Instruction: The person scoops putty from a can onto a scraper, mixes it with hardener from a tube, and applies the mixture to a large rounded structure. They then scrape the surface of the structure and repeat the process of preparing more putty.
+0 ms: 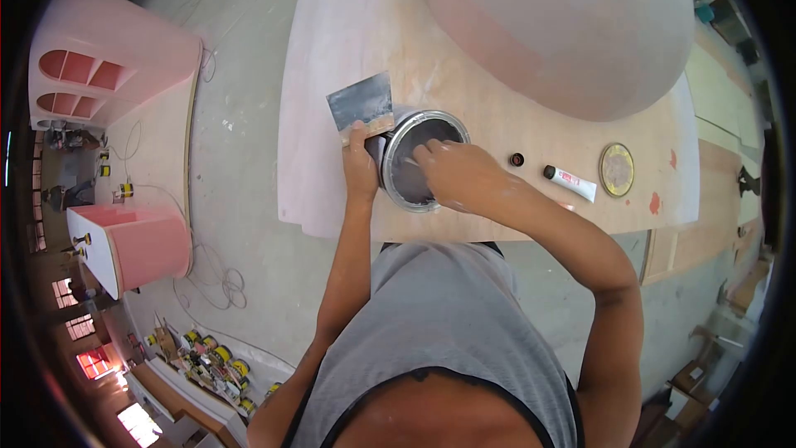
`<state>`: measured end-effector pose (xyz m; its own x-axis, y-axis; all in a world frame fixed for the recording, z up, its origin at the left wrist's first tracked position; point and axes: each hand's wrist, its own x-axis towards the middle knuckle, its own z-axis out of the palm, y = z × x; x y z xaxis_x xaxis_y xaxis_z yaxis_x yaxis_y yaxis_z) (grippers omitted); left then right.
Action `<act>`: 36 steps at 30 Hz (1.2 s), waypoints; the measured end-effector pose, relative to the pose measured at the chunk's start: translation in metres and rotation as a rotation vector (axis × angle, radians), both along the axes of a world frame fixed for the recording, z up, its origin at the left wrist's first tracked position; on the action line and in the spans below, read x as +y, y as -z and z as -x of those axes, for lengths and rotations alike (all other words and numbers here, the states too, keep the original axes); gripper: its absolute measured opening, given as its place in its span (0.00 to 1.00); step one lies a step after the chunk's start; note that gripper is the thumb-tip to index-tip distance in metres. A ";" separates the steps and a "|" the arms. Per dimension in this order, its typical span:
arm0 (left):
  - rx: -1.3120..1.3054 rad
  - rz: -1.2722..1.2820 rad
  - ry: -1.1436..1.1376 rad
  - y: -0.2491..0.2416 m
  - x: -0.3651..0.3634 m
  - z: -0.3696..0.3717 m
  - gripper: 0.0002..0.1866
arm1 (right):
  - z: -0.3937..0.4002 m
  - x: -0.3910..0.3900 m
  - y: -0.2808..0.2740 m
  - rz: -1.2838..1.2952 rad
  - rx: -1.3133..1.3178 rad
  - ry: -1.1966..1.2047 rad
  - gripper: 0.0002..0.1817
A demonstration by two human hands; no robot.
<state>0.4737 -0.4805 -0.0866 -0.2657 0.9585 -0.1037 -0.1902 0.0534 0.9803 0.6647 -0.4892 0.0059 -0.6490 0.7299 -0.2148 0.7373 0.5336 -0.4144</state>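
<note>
A round metal can (393,191) of grey paste stands near the front edge of the wooden board (497,137). My left hand (359,168) is closed at the can's left side, holding a flat scraper (362,104) with a dark, paste-smeared blade. Over the can's opening, my right hand (448,172) is closed round something I cannot make out, its fingertips inside the rim. To the right lie a small dark cap (516,159), a white tube (574,182) with a black cap, and a round yellow-rimmed lid (617,170).
A large rounded pinkish-grey form (564,25) rises from the board's far side. Pink cabinets (149,249) stand on the floor at the left, with loose cables near them. Several cans (220,357) crowd the lower left. Boxes (692,375) sit at the lower right.
</note>
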 end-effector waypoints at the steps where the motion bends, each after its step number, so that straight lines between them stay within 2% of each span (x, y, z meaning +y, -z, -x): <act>1: -0.011 -0.009 0.005 -0.003 -0.002 -0.002 0.22 | 0.017 0.009 -0.002 0.089 -0.179 -0.026 0.19; 3: -0.002 -0.020 -0.012 -0.007 -0.005 -0.007 0.22 | 0.043 0.027 0.023 0.153 -0.268 -0.063 0.20; 5: 0.133 -0.059 -0.053 0.018 -0.002 -0.007 0.22 | 0.058 0.037 0.068 0.208 -0.353 -0.112 0.21; 7: 0.129 -0.009 -0.008 0.006 -0.006 -0.007 0.20 | 0.061 0.035 0.109 -0.214 -0.146 -0.111 0.21; 8: 0.267 -0.069 -0.031 0.032 -0.005 -0.008 0.20 | 0.067 0.030 0.088 -0.267 -0.077 -0.021 0.23; 9: 0.413 -0.123 -0.073 0.058 -0.004 -0.007 0.20 | 0.058 0.054 0.170 -0.099 -0.101 -0.108 0.27; 10: 0.342 -0.068 -0.081 0.042 -0.008 -0.009 0.19 | 0.057 0.063 0.184 -0.141 -0.083 -0.174 0.27; 13: 0.175 0.047 -0.095 0.004 -0.014 -0.017 0.20 | 0.057 0.083 0.209 0.076 0.424 -0.044 0.24; 14: 0.174 0.034 -0.137 0.003 -0.012 -0.013 0.20 | 0.058 0.088 0.214 0.176 0.575 0.019 0.24; 16: 0.403 -0.135 -0.010 0.002 -0.011 -0.010 0.21 | 0.061 0.095 0.222 0.393 0.860 0.176 0.22; 18: 0.391 -0.143 -0.034 -0.003 -0.014 -0.011 0.22 | 0.066 0.096 0.224 0.623 1.126 0.358 0.21; 20: 0.380 -0.133 -0.047 -0.009 -0.017 -0.013 0.22 | 0.076 0.112 0.216 0.653 1.119 0.330 0.21; 27: 0.454 -0.202 -0.092 -0.013 -0.015 -0.013 0.22 | 0.068 0.096 0.208 0.817 1.152 0.386 0.21; 36: 0.428 -0.209 -0.072 -0.012 -0.016 -0.013 0.21 | 0.049 0.084 0.186 0.999 1.241 0.630 0.21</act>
